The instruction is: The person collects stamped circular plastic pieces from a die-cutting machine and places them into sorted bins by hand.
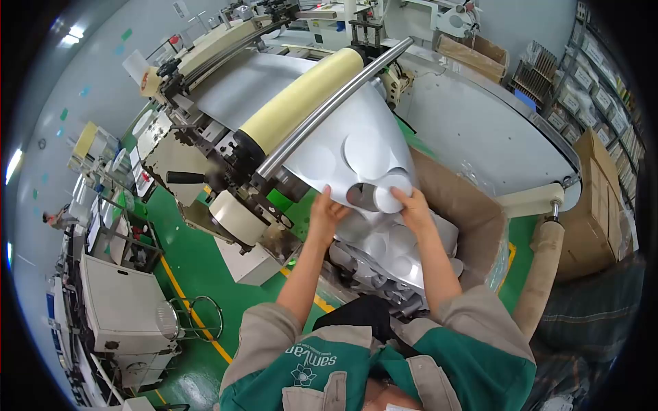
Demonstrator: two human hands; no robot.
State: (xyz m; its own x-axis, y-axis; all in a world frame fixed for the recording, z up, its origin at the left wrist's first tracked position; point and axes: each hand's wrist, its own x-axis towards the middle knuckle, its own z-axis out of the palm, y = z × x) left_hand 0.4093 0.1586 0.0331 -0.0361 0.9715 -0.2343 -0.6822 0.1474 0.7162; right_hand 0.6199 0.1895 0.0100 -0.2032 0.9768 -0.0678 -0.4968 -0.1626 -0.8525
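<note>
A wide silvery-white sheet (pixel 387 127) hangs down from the machine's rollers, with round cut outlines across it. My right hand (pixel 417 211) pinches a white round disc (pixel 394 194) at its right edge, thumb on top. Beside that disc is a dark round hole (pixel 359 196) in the sheet, partly covered by it. At the sheet's left edge, my left hand (pixel 326 216) has its fingers curled against the material. Another round disc (pixel 366 153) lies just above, within the sheet. Below my hands, the punched sheet folds into a large cardboard box (pixel 473 222).
A yellow roller (pixel 305 96) and a steel bar (pixel 336 106) cross the machine above the sheet. A black handle (pixel 185 177) sticks out at left. To the right stand a wrapped roll (pixel 540 274) and cardboard cartons (pixel 589 205). A round stool (pixel 199 318) stands at lower left.
</note>
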